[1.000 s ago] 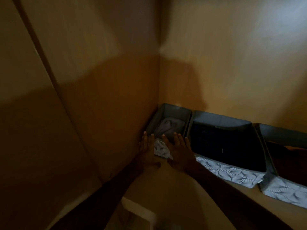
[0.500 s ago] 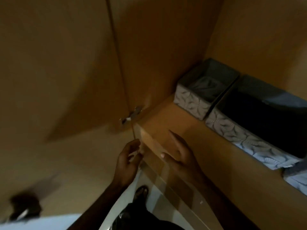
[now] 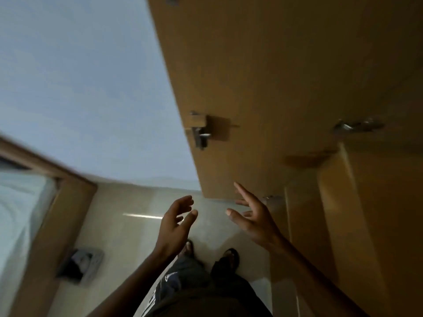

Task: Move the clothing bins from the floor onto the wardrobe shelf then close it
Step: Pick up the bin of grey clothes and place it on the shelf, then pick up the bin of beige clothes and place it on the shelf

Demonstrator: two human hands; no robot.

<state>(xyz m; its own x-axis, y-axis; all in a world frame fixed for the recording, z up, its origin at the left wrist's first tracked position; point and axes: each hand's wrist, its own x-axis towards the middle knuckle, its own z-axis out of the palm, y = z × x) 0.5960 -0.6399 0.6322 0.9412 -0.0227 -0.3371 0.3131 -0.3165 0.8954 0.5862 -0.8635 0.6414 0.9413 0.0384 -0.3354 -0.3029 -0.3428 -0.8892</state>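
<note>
One grey clothing bin [image 3: 80, 266] with dark and light clothes inside sits on the pale floor at the lower left. My left hand [image 3: 175, 221] and my right hand [image 3: 254, 216] hang in the air in front of me, fingers spread and holding nothing. The open wardrobe door [image 3: 251, 76] stands just above and behind my right hand, its lock plate [image 3: 201, 133] on the edge. The wardrobe shelf edge [image 3: 338, 202] shows at the right. The bins on the shelf are out of view.
A bed with a wooden frame [image 3: 52, 225] and a pale sheet lies along the left. My feet [image 3: 226, 259] stand on the floor tiles [image 3: 137, 225] between the bed and the wardrobe. A blue-grey wall [image 3: 80, 88] fills the upper left.
My view has swung left and down from the shelf to the floor. Both hands have left the shelf edge and now hang free. The shelved bins have left the view; a floor bin appears.
</note>
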